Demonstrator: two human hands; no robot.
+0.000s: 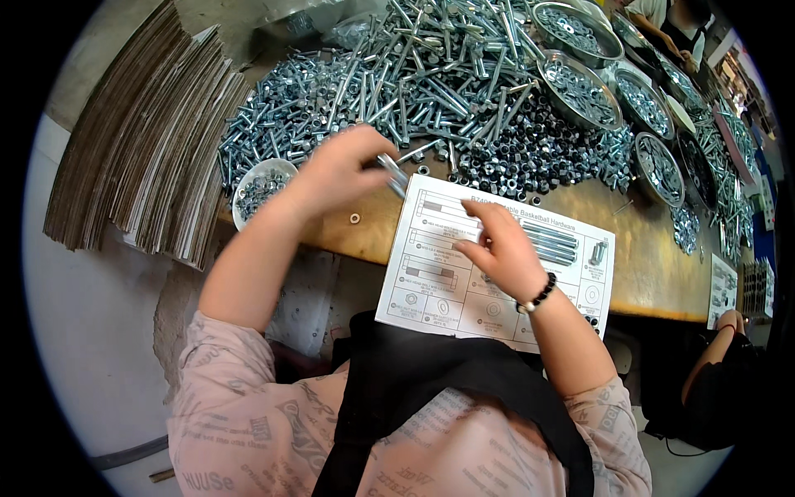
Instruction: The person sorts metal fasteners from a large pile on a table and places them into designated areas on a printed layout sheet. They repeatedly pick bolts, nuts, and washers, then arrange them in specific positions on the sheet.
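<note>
My left hand [351, 166], slightly blurred, is closed on a few silver bolts [392, 176] beside the top left corner of a printed hardware card [431, 311]. The card has outline drawings of bolts, nuts and washers in boxes. Over its middle hovers my right hand [500, 253], thumb and forefinger apart, with a beaded bracelet at the wrist. Just past those fingers, several long bolts [551, 244] lie side by side on the card. A shorter pair of bolts [598, 252] rests near its right edge.
A big heap of loose bolts [414, 74] covers the table's far side, with dark-centred nuts [538, 149] in front. A white bowl [240, 217] of small parts stands left, near stacked cardboard [132, 124]. Metal bowls [617, 116] hold washers at right. Another person's arm [708, 352] shows at right.
</note>
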